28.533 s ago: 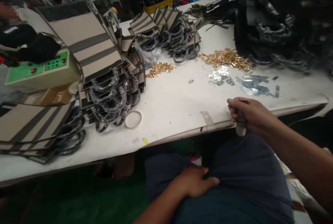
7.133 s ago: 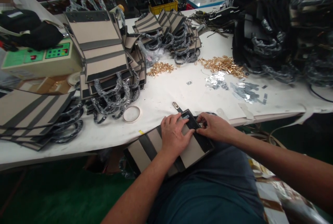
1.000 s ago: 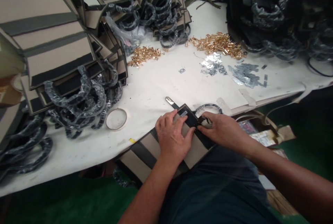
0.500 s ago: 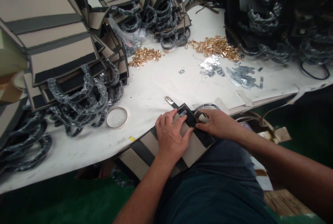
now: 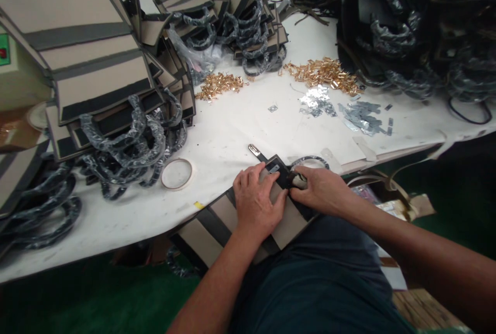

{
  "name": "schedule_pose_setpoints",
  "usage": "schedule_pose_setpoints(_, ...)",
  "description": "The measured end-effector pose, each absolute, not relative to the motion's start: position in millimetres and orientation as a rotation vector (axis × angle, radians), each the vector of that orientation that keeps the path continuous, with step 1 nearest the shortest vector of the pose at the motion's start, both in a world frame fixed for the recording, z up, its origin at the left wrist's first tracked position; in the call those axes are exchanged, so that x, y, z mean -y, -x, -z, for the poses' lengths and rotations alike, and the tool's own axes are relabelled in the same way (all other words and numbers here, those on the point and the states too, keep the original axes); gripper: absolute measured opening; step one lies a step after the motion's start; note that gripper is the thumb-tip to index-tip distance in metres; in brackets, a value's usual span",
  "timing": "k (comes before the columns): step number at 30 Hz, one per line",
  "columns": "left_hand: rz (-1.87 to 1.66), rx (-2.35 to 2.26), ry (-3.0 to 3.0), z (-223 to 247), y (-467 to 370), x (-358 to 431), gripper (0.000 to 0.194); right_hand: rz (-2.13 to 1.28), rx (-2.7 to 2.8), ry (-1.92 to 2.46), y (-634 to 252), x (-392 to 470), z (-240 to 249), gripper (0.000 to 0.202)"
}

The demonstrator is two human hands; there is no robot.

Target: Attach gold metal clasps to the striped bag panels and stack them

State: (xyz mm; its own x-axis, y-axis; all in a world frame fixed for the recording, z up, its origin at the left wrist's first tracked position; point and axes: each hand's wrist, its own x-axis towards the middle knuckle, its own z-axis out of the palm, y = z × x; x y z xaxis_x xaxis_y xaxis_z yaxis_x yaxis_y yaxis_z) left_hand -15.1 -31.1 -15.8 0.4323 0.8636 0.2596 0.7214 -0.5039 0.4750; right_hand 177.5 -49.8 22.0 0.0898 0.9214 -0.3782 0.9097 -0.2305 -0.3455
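A beige and black panel (image 5: 222,215) lies across my lap and the table's front edge. My left hand (image 5: 258,197) is flat on it with spread fingers, close to a small metal plate (image 5: 274,169) on the black end. My right hand (image 5: 320,186) is closed round a small light-coloured tool (image 5: 299,181), whose tip meets the black part; its exact shape is hidden by the fingers. Beyond the panel sticks out a strap with a metal end (image 5: 254,150). A plastic-wrapped handle (image 5: 310,159) shows behind my right hand.
On the white table (image 5: 225,132) are gold-coloured fittings (image 5: 323,73), flat metal plates (image 5: 362,117) and a tape ring (image 5: 176,174). Stacked panels (image 5: 101,80) with wrapped handles stand left, black pieces (image 5: 387,29) at the back right.
My right hand and the tool have shifted very slightly over the black part. My left hand stays spread on the panel. The view has moved a little.
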Motion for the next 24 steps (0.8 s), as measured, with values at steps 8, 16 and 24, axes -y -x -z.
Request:
schedule_pose_setpoints(8,-0.732,-1.348,-2.404,17,19,32,0.040,-1.099,1.741,2.126,-183,41,-25,0.013)
schedule_pose_setpoints(16,-0.769,-1.344,-2.380,15,21,35,0.040,-1.365,1.632,1.891,-197,43,-18,0.015)
schedule_pose_setpoints(24,-0.786,-1.355,-2.363,12,23,36,0.041,-1.492,1.547,1.831,-192,39,-27,0.017)
